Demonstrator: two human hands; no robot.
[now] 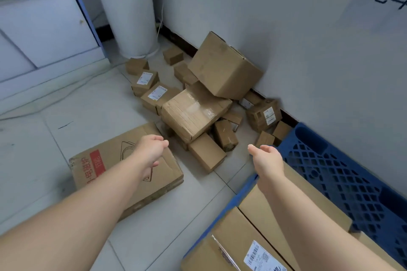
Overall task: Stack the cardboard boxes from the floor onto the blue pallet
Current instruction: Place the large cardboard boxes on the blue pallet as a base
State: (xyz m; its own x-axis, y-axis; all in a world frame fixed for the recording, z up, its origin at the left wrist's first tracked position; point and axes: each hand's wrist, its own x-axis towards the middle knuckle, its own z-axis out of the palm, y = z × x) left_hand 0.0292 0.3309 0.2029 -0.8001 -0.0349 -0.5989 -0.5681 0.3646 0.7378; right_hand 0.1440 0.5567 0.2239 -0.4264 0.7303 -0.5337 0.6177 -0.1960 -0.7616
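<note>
**Just short of the cardboard boxes [196,114]**

They lie heaped on the floor beyond the corner of the blue pallet [326,171], ahead of the fingers [162,142] and untouched. They are brown, several taped or white-labelled. The left hand [152,149] hangs left of the pallet over a flat printed box [114,149], fingers loosely curled, empty. The right hand [267,158], relaxed and empty, stretches over the pallet's edge.

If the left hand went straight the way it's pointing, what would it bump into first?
Probably the big tape-wrapped cardboard box. The left hand points toward its near corner. Depth is hard to judge, so the hand might pass just above it.
</note>
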